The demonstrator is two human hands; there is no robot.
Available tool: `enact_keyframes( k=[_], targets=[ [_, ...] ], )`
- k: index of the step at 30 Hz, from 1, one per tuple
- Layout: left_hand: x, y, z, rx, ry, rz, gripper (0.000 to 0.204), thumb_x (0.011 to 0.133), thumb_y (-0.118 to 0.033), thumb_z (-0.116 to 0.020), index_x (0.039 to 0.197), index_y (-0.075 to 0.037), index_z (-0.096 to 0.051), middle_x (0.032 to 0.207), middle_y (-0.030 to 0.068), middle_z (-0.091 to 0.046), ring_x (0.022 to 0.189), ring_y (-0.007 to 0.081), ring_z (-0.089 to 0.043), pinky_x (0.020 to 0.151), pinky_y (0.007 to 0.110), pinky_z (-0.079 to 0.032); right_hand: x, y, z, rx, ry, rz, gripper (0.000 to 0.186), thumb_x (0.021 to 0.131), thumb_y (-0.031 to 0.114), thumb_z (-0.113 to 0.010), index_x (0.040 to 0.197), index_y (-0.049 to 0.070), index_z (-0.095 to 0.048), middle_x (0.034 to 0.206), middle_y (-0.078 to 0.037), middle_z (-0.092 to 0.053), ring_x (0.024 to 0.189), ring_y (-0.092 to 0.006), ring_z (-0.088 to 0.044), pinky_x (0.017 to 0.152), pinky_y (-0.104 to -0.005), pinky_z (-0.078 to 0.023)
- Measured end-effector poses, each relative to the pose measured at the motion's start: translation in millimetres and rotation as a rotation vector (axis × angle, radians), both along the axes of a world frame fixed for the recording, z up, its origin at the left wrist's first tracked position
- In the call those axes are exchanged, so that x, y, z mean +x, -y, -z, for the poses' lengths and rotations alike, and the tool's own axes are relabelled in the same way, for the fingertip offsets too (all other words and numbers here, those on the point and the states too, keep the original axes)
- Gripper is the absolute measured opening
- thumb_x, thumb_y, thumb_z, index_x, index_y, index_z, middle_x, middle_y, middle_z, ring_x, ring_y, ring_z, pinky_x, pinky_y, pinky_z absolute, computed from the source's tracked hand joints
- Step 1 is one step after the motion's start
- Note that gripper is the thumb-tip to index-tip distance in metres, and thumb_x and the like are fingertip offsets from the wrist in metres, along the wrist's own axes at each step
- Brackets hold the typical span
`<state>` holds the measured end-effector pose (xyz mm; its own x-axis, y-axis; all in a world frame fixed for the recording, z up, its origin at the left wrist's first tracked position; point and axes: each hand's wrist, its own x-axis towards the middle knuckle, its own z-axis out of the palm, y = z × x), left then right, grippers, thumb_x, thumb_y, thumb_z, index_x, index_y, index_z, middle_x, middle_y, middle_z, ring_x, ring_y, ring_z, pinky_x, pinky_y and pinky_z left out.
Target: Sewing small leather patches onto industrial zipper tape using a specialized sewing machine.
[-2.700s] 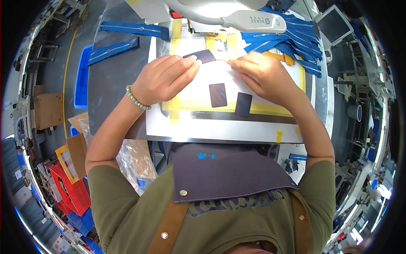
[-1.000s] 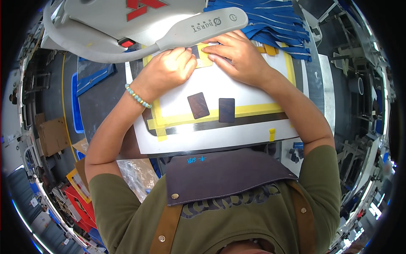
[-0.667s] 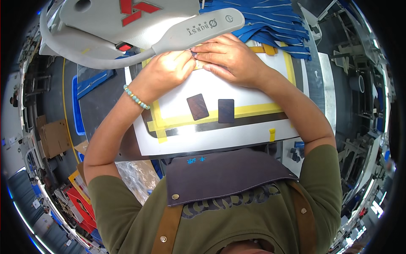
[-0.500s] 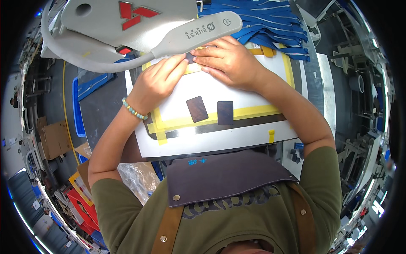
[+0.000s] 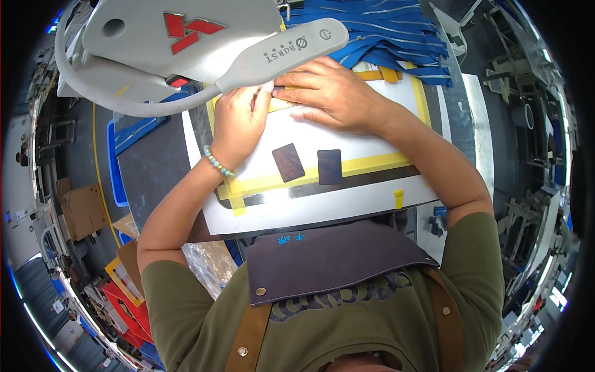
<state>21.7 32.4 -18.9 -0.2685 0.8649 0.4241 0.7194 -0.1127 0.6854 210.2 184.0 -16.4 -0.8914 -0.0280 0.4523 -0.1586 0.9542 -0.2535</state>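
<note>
Both of my hands work close together under the sewing machine's head (image 5: 142,43), partly hidden by the grey gooseneck lamp (image 5: 282,53). My left hand (image 5: 240,118), a beaded bracelet at its wrist, has its fingers closed and thumb pressed against them; what they pinch is hidden. My right hand (image 5: 331,96) rests with fingers stretched out over the work, thumb slightly apart. A narrow dark edge shows by its fingertips, too small to name. Nearer to me, two dark rectangular pieces (image 5: 288,162) lie side by side on the white sheet (image 5: 365,142), apart from both hands.
Blue zippers (image 5: 396,37) are heaped at the far right, with a mustard-yellow strap (image 5: 387,75) near them. Yellow tape (image 5: 353,166) borders the white sheet. Another blue zipper (image 5: 139,130) lies left of the machine; a blue bin (image 5: 118,180) stands beyond the table's left edge.
My left wrist has shifted right and nearer to me, and its fingers now point more straight ahead. My right hand has moved slightly left. The two dark pieces stay put.
</note>
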Motion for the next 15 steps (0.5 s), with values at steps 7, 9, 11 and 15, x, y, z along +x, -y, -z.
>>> enact_keyframes(
  k=[7, 9, 11, 15],
  targets=[
    [2.3, -8.2, 2.9, 0.052, -0.208, 0.05, 0.02, 0.104, -0.011, -0.066, 0.09, 0.003, -0.064, 0.077, 0.0164, -0.063, 0.067, 0.0327, -0.06, 0.065, 0.042, -0.048, -4.7, -3.3, -8.7, -0.027, 0.026, -0.017, 0.036, 0.1, 0.039, -0.07, 0.119, 0.008, -0.077, 0.129, -0.006, -0.07, 0.131, -0.0277, -0.059, 0.111, -0.0468, -0.044],
    [3.1, -8.7, 2.6, 0.052, -0.262, 0.051, 0.02, 0.103, -0.01, -0.066, 0.088, 0.003, -0.063, 0.077, 0.0174, -0.062, 0.068, 0.0355, -0.06, 0.066, 0.044, -0.048, -8.6, -2.2, -8.5, -0.054, 0.034, -0.007, 0.035, 0.099, 0.038, -0.072, 0.116, 0.008, -0.077, 0.126, -0.006, -0.07, 0.129, -0.0273, -0.059, 0.11, -0.0469, -0.044],
    [2.8, -9.4, 4.4, 0.067, -0.287, 0.055, 0.021, 0.103, -0.009, -0.066, 0.086, 0.002, -0.061, 0.076, 0.0176, -0.061, 0.068, 0.0368, -0.06, 0.065, 0.045, -0.048, -10.9, -0.5, -6.6, -0.076, 0.042, 0.003, 0.034, 0.098, 0.038, -0.073, 0.114, 0.008, -0.076, 0.122, -0.006, -0.069, 0.127, -0.0269, -0.059, 0.109, -0.047, -0.045],
    [-0.5, -5.9, 1.0, 0.075, -0.247, 0.061, 0.016, 0.101, -0.008, -0.069, 0.089, 0.002, -0.065, 0.075, 0.0162, -0.062, 0.066, 0.0335, -0.061, 0.063, 0.042, -0.048, -11.3, 4.7, 1.7, -0.082, -0.076, 0.011, 0.033, 0.097, 0.037, -0.073, 0.11, 0.007, -0.077, 0.122, -0.007, -0.069, 0.127, -0.0271, -0.059, 0.109, -0.0464, -0.045]
  ],
)
